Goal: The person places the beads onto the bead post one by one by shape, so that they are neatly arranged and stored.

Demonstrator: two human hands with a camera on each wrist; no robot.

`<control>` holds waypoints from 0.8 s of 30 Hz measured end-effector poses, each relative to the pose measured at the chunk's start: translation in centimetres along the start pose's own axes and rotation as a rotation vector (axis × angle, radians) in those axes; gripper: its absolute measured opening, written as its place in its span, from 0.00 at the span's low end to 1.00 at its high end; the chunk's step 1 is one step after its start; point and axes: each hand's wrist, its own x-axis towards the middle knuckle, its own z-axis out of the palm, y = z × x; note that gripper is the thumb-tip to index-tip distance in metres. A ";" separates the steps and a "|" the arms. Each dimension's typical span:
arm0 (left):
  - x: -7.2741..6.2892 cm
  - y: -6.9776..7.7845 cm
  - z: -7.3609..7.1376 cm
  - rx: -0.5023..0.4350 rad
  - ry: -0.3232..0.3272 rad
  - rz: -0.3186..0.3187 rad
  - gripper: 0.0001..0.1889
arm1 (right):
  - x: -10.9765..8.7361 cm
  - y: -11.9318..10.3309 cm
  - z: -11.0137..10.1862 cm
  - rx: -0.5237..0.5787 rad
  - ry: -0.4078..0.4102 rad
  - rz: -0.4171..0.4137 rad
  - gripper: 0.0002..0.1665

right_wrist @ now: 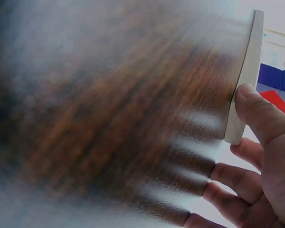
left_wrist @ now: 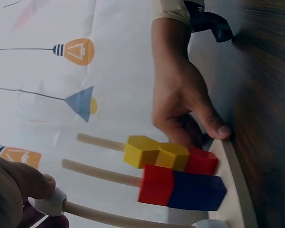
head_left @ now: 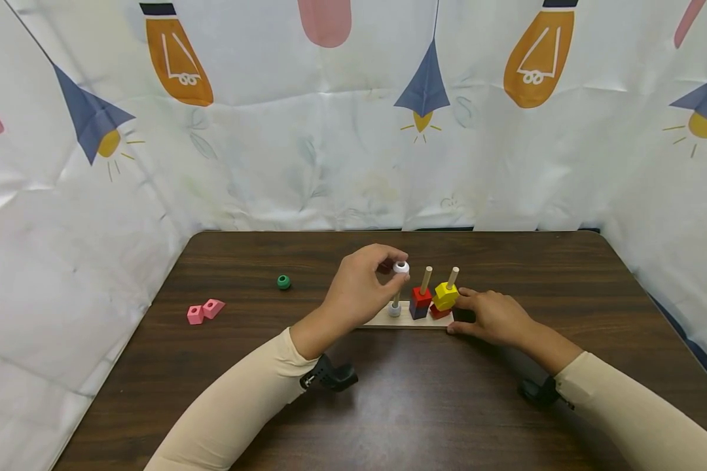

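My left hand pinches a white bead between thumb and fingers at the top of the left visible peg. Whether the peg tip is inside its hole I cannot tell. Another white bead sits at that peg's foot. The middle peg carries a red block over a dark blue block. On the right peg, yellow blocks sit above a red one. My right hand grips the right end of the wooden base, thumb on the front edge.
A green bead lies on the brown table left of the base. Farther left are two pink blocks close together. A white patterned curtain hangs behind the table.
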 end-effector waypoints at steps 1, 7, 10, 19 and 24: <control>-0.1 -0.1 0.1 0.003 -0.002 -0.009 0.14 | 0.0 0.0 0.0 -0.002 0.001 0.000 0.38; -0.6 -0.7 1.0 -0.023 -0.001 -0.045 0.17 | 0.0 0.0 0.1 -0.011 0.008 -0.006 0.37; -0.8 -1.1 1.5 -0.023 0.008 -0.055 0.19 | 0.0 0.0 0.1 -0.009 0.010 -0.009 0.38; -1.4 -1.5 2.2 -0.101 0.044 -0.127 0.33 | -0.1 -0.1 0.1 -0.005 0.011 -0.009 0.37; -1.9 -2.0 2.9 -0.107 0.051 -0.185 0.39 | -0.1 -0.1 0.1 -0.010 0.010 -0.005 0.36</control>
